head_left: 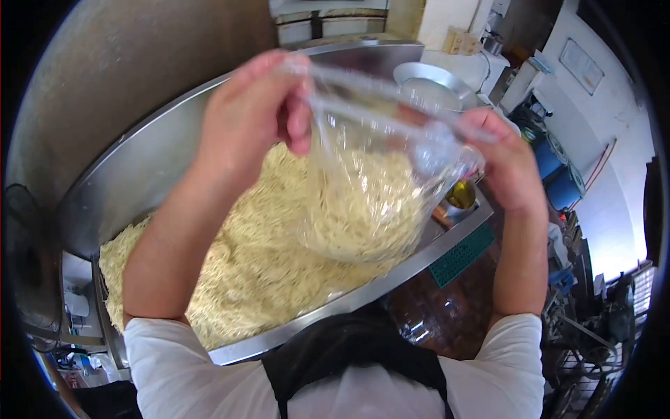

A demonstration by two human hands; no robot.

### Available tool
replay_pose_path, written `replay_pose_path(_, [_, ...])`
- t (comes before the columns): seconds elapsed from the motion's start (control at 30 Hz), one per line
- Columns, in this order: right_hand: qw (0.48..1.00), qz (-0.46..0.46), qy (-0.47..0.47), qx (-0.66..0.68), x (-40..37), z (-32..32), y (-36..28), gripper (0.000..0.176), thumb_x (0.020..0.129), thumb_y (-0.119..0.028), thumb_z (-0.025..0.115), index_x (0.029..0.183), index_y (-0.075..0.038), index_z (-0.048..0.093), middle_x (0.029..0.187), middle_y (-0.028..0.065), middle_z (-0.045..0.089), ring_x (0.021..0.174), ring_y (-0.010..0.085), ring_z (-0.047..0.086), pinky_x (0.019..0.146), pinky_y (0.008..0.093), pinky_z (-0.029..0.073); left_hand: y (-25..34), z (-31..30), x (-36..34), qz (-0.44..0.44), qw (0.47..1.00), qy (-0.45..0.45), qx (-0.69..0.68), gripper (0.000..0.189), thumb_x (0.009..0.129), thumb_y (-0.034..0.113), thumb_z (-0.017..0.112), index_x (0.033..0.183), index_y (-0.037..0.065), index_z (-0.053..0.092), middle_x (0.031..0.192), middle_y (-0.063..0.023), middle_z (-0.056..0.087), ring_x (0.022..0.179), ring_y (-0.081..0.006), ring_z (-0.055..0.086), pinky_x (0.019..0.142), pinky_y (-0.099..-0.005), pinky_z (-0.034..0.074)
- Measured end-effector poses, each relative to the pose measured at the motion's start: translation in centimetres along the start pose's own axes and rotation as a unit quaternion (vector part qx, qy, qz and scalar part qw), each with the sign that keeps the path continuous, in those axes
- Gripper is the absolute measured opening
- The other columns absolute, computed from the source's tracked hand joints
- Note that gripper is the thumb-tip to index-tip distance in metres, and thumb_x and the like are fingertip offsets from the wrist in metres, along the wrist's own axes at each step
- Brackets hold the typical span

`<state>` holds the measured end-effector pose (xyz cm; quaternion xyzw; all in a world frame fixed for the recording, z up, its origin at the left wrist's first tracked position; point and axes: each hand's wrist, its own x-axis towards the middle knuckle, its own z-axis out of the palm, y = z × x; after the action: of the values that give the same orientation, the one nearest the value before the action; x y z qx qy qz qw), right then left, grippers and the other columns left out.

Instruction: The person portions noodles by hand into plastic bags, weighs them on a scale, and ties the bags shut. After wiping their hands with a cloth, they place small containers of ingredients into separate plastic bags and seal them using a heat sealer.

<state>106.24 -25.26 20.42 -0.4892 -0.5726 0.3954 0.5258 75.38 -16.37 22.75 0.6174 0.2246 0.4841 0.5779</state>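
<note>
1. The left hand (255, 105) is up high. Its fingers are pinched shut on one side of the top of a clear plastic bag (419, 150).
2. The right hand (506, 160) is closed on the other side of the bag's top. The two hands pull the top out long and tight between them.
3. The bag hangs down from both hands, up in the air. Its bottom is low over the tray, and I cannot tell if it touches what is under it.
4. A fat lump of pale yellow noodles (356, 209) sits inside the bag. It fills the lower part, and the upper part is just thin plastic.
5. Under the bag is a big heap of loose noodles (230, 272). It lies in a wide metal tray (335, 304) with a tall back wall.
6. I think the filling of this bag is done, because it looks full enough. I see no knot, so the top looks not closed yet. A lot of noodles are left in the tray.
7. Near the right hand, past the tray's end, is a small tin (460, 195) with something yellow in it. A green basket (462, 255) sits below the tray's edge.
8. Far behind are a round metal dish (433, 80) and blue barrels (562, 174).
9. At the bottom you see the person's white shirt (181, 377) and black apron (349, 349).
</note>
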Motion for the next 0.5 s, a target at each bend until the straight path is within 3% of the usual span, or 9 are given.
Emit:
replay_pose_path(0.1, [0.999,-0.036,0.021,-0.001,5.4,-7.8,-2.6,0.024,0.093,-0.013,0.058,0.116,-0.007,0.063,0.097,0.0014,0.068,0.067,0.0080,0.063,0.059,0.0219,0.055,0.2,5.2,7.8,0.040,0.998,0.024,0.038,0.022,0.100,0.023,0.050,0.091,0.004,0.057,0.062,-0.0021,0.050,0.048,-0.0129,0.050,0.045,-0.0257,0.045])
replay_pose_path(0.17, [0.997,-0.076,0.012,-0.018,8.8,-12.7,-2.9,0.028,0.095,-0.016,0.058,0.122,-0.008,0.063,0.092,-0.0014,0.065,0.063,0.0065,0.061,0.055,0.0203,0.051,-0.4,8.1,12.9,0.071,0.995,0.017,0.071,0.023,0.100,0.025,0.050,0.089,0.006,0.057,0.063,-0.0012,0.050,0.051,-0.0135,0.052,0.048,-0.0259,0.045])
replay_pose_path(0.3, [0.998,-0.047,-0.038,0.015,15.1,-21.0,-2.8,0.030,0.097,-0.019,0.057,0.126,-0.009,0.063,0.083,-0.0042,0.059,0.061,0.0054,0.060,0.053,0.0200,0.049,-2.3,12.9,21.8,0.028,0.997,0.049,0.057,0.022,0.099,0.024,0.050,0.086,0.007,0.055,0.065,-0.0003,0.052,0.058,-0.0136,0.057,0.052,-0.0288,0.048])
replay_pose_path(0.33, [0.998,-0.021,-0.045,0.044,16.7,-22.5,-2.5,0.030,0.098,-0.019,0.056,0.126,-0.010,0.063,0.080,-0.0044,0.056,0.058,0.0044,0.055,0.050,0.0198,0.045,-2.5,14.3,23.5,0.030,0.996,0.055,0.060,0.022,0.099,0.024,0.050,0.086,0.007,0.055,0.065,-0.0003,0.052,0.058,-0.0136,0.057,0.052,-0.0288,0.048])
replay_pose_path(0.4, [0.993,0.023,-0.056,0.104,19.6,-25.1,-2.0,0.030,0.099,-0.020,0.055,0.126,-0.010,0.063,0.073,-0.0048,0.049,0.052,0.0025,0.046,0.045,0.0195,0.038,-2.8,17.0,27.1,-0.027,0.987,0.141,0.067,0.031,0.105,0.028,0.038,0.084,0.012,0.055,0.066,-0.0020,0.056,0.051,-0.0116,0.052,0.044,-0.0254,0.044])
replay_pose_path(0.43, [0.996,0.017,-0.015,0.086,20.8,-25.4,-2.2,0.028,0.100,-0.020,0.053,0.125,-0.013,0.064,0.073,-0.0049,0.046,0.049,0.0020,0.038,0.042,0.0199,0.032,-3.2,16.9,29.5,-0.022,0.987,0.141,0.074,0.031,0.105,0.028,0.038,0.084,0.012,0.055,0.066,-0.0020,0.056,0.051,-0.0116,0.052,0.044,-0.0254,0.044])
replay_pose_path(0.5, [0.995,0.037,-0.007,0.097,24.4,-27.2,-1.2,0.027,0.100,-0.020,0.053,0.123,-0.014,0.064,0.075,-0.0048,0.046,0.049,0.0016,0.037,0.042,0.0199,0.031,-5.1,16.0,33.9,0.004,0.989,0.102,0.109,0.020,0.097,0.024,0.051,0.086,0.008,0.055,0.066,-0.0002,0.055,0.059,-0.0135,0.058,0.054,-0.0282,0.050])
